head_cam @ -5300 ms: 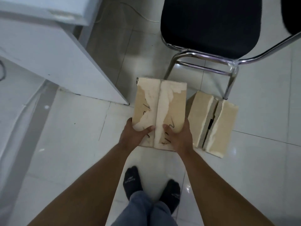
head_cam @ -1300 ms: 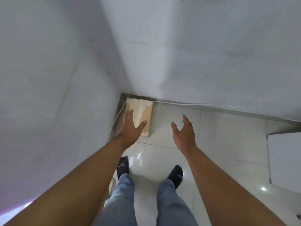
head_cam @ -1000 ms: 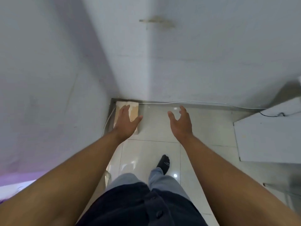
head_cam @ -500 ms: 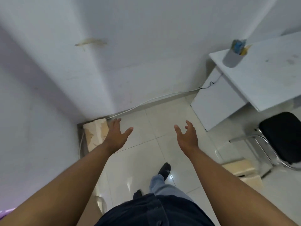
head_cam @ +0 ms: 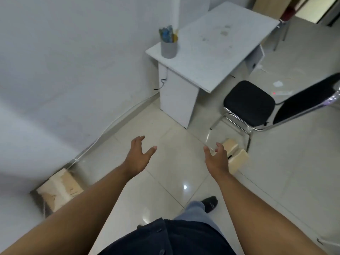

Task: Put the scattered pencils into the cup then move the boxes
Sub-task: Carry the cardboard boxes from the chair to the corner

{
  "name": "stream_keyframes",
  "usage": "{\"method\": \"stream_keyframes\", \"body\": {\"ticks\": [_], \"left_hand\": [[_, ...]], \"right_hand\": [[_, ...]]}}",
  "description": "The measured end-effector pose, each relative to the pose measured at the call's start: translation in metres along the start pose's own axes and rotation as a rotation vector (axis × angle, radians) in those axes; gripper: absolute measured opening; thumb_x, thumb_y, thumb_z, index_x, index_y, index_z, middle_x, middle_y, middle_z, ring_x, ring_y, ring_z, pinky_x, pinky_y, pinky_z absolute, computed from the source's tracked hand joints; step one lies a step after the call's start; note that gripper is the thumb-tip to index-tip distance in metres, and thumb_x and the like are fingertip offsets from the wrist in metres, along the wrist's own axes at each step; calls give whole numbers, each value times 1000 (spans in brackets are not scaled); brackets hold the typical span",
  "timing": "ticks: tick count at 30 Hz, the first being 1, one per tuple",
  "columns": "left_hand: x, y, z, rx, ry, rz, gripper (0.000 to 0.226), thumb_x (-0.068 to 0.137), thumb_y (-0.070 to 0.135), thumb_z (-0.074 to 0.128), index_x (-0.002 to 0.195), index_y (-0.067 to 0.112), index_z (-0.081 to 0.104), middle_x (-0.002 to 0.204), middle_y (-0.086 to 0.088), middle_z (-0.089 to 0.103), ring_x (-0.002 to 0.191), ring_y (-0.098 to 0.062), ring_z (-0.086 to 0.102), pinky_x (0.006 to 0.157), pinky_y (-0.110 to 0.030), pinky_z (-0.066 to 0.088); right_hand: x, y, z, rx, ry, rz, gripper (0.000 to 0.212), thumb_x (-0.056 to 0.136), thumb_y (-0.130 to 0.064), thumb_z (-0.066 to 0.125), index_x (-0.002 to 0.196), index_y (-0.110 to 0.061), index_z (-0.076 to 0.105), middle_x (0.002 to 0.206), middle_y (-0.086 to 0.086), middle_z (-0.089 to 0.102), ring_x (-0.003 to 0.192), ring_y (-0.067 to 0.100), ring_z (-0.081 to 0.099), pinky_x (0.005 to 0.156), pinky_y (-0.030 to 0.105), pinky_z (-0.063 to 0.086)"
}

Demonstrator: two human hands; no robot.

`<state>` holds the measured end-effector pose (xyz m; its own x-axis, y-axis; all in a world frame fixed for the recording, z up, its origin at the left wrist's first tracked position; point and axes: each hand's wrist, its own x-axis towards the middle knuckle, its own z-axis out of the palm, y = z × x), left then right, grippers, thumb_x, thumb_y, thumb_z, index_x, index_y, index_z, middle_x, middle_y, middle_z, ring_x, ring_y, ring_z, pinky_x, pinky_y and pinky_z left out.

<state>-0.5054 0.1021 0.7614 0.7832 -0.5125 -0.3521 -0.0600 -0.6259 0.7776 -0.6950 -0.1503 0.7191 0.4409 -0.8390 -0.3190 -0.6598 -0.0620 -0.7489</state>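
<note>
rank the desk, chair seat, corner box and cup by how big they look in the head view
1. desk
2. chair seat
3. corner box, close to the seat in apparent size and nearer the camera, so unsure
4. cup

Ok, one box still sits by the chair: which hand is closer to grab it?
Right hand: open, it hangs just in front of the cardboard box by the chair. Left hand is farther off.
</note>
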Motion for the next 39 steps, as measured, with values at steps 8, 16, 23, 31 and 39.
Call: {"method": "stream_keyframes", "body": {"ticks": [8, 16, 23, 31, 39], "left_hand": [[76, 104, 160, 53, -177, -5, 79, 94, 59, 62, 156, 21, 32, 161, 8, 25, 147, -16, 36, 119, -37, 34], [120, 163, 302, 145, -422, 75, 73, 96, 50, 64, 156, 21, 33, 158, 6, 28, 143, -13, 38, 115, -35, 38], [190, 149, 392, 243, -553, 64, 73, 95, 51, 65, 155, 23, 33, 159, 6, 28, 144, -12, 36, 117, -36, 37], [302, 56, 514, 361, -606, 72, 74, 95, 48, 66, 156, 22, 31, 159, 5, 29, 145, -15, 35, 110, -26, 32], [402, -58, 642, 393, -553, 135, 84, 89, 60, 67, 157, 33, 26, 160, 12, 27, 147, -14, 32, 117, -39, 35]], "right_hand": [[97, 80, -102, -45, 25, 91, 76, 93, -61, 60, 151, -17, 40, 142, 11, 50, 127, 30, 53, 102, 45, 50], [175, 141, -165, 47, 135, 272, 77, 92, -60, 62, 154, -22, 37, 141, 7, 49, 130, 26, 49, 105, 45, 48], [233, 195, -149, 145, 218, 391, 76, 95, -57, 62, 156, -22, 34, 147, 6, 46, 136, 20, 45, 106, 31, 40], [317, 308, -78, 182, 340, 480, 74, 93, -56, 65, 154, -26, 36, 144, 0, 48, 134, 15, 45, 101, 27, 38], [401, 448, 15, 140, 453, 517, 78, 90, -57, 69, 153, -27, 35, 147, 0, 45, 136, 18, 43, 101, 29, 37]]}}
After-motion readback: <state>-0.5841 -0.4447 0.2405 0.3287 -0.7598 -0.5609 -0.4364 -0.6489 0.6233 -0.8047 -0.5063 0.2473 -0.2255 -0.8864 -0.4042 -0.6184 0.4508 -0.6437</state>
